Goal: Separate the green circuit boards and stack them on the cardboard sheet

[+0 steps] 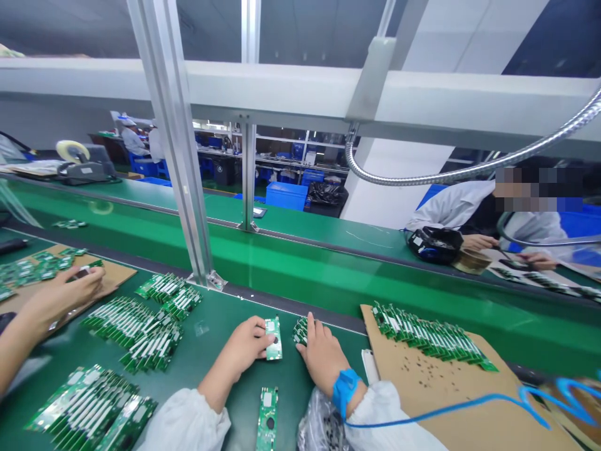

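My left hand (244, 351) pinches a small green circuit board (273, 338) lying on the green mat, fingers curled on its left edge. My right hand (322, 357), with a blue wrist strap (345, 387), is closed over a small stack of green boards (300, 330) just right of that board. Another single board (267, 418) lies between my forearms, close to me. Both sleeves are white.
Rows of green boards lie at left (141, 326) and lower left (94, 410), and on brown cardboard (451, 388) at right. Another person's hand (70, 291) works at far left. A co-worker sits across the conveyor (469, 213). An aluminium post (181, 163) stands ahead.
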Demonstrator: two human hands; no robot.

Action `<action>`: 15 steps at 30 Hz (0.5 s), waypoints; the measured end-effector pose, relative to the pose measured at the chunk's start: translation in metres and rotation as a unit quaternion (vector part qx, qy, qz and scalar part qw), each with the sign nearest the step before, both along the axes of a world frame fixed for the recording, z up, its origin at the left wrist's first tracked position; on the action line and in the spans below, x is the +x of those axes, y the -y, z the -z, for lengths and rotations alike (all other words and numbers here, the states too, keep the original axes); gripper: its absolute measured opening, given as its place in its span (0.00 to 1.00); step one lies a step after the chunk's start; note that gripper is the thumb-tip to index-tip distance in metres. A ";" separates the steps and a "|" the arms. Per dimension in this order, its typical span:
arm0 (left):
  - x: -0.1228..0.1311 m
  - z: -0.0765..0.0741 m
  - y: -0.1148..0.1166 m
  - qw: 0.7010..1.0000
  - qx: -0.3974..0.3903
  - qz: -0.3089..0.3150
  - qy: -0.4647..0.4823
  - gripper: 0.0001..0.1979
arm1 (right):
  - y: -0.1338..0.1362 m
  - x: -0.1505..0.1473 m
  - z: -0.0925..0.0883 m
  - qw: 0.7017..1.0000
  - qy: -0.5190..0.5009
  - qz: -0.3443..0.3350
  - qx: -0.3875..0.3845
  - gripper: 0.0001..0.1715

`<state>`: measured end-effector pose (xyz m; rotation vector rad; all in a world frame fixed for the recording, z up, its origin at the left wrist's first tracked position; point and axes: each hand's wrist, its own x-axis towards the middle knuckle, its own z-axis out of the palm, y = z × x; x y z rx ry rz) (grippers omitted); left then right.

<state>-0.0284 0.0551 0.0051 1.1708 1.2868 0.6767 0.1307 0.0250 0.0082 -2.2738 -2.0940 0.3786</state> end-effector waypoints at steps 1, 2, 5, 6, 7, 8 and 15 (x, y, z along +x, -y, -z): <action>0.007 0.001 0.002 1.000 -0.014 -0.008 0.020 0.12 | 0.000 0.001 -0.001 1.000 -0.006 -0.004 -0.003 0.37; 0.013 0.002 0.005 0.999 -0.027 -0.015 0.037 0.13 | 0.000 0.003 -0.002 1.000 -0.014 -0.010 -0.005 0.37; 0.029 0.004 0.012 0.995 -0.054 -0.035 0.076 0.13 | -0.002 0.009 -0.004 0.999 -0.041 -0.027 -0.008 0.39; 0.032 0.004 0.013 0.994 -0.062 -0.038 0.086 0.13 | -0.003 0.011 -0.004 0.998 -0.050 -0.029 -0.009 0.39; 0.034 0.004 0.015 0.992 -0.069 -0.038 0.094 0.13 | -0.004 0.014 -0.003 0.998 -0.059 -0.028 -0.009 0.39; 0.036 0.004 0.016 0.991 -0.076 -0.037 0.101 0.13 | -0.004 0.016 -0.003 0.997 -0.067 -0.026 -0.010 0.38; 0.048 0.012 0.013 0.995 -0.062 -0.032 0.067 0.07 | -0.006 0.028 0.002 0.990 -0.142 -0.019 -0.019 0.31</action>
